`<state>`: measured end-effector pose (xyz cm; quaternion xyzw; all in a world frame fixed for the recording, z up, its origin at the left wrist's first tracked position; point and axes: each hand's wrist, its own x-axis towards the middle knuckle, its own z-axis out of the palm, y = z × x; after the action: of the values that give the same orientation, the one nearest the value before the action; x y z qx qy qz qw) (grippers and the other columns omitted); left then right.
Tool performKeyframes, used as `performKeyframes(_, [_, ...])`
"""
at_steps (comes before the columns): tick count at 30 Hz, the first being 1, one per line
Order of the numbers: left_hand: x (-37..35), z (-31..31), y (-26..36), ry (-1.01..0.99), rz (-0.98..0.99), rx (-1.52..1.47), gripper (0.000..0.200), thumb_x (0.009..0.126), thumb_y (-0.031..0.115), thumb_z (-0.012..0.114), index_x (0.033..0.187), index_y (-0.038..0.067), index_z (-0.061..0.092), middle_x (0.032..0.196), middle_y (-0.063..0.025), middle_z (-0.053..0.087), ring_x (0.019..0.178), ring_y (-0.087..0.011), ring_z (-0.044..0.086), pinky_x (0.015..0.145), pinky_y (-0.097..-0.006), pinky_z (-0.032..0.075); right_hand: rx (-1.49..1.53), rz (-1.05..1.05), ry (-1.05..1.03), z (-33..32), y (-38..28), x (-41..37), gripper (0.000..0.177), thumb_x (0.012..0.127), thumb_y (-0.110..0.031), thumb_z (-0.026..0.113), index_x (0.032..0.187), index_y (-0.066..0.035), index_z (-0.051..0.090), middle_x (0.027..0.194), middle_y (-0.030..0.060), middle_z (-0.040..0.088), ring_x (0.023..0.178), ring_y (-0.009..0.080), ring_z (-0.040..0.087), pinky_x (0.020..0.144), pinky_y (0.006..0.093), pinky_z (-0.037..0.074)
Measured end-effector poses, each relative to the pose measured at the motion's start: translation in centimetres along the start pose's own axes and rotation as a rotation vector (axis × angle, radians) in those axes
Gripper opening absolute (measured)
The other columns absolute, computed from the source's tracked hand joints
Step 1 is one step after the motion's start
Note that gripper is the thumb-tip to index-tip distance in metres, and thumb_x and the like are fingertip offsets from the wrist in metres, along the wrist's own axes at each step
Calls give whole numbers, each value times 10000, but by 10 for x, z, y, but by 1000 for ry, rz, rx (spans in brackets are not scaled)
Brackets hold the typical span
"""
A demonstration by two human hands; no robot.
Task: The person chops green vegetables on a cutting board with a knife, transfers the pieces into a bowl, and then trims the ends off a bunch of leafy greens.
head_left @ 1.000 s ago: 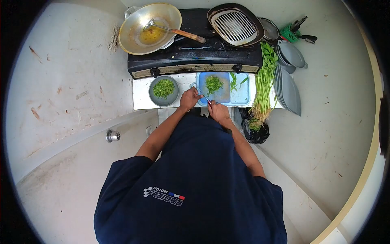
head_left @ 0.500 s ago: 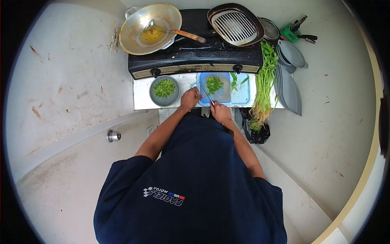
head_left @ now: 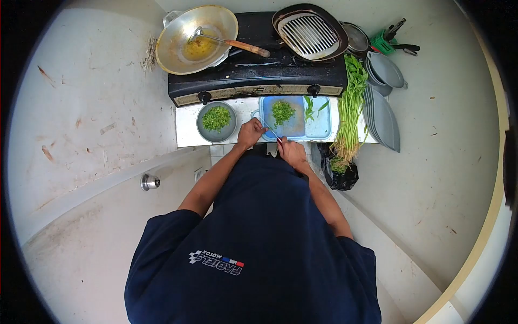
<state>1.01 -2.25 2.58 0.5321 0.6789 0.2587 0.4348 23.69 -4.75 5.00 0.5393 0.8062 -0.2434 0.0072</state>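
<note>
My right hand (head_left: 293,153) is closed around the dark red handle of a knife (head_left: 271,131). The blade points up and left over the near left corner of a blue cutting board (head_left: 296,130). Close to the blade's tip is my left hand (head_left: 250,133), its fingers drawn together; whether they touch the blade or pinch something small is hidden. A heap of chopped greens (head_left: 282,112) lies on the board, with a few loose green leaves (head_left: 309,109) to its right. More chopped greens (head_left: 216,118) fill the middle of a grey bowl (head_left: 203,135) left of my left hand.
A black stove (head_left: 253,81) stands behind the board, carrying a wok (head_left: 167,48) with a ladle (head_left: 244,46) and a grill pan (head_left: 343,40). On the right are long-stemmed greens (head_left: 352,108), grey plates (head_left: 386,124) and a green basket (head_left: 382,44). A black bag (head_left: 345,178) hangs below the counter.
The knife blade has swung lower and to the left, its tip now nearer my left fingers. Both hands stay in nearly the same place. The whole view has shifted slightly.
</note>
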Motion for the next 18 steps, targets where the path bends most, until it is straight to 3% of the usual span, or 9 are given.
performKeyframes(12, [0,2,-3,12,-69,-34,347,811,301,862,855,15,672,758,-96,716,690,-197,701,685,-353,556,17,17,54,-4,0,0,358,1009,-336,567,1052,13,638,706,266,692,663,461,701,621,550,562])
performKeyframes(18, [-1,2,3,33,-48,6,353,811,318,864,834,24,670,724,-98,710,672,-217,703,665,-364,548,-7,15,-25,-12,-3,-3,407,1019,-360,535,1107,27,625,754,270,710,705,453,720,655,544,577])
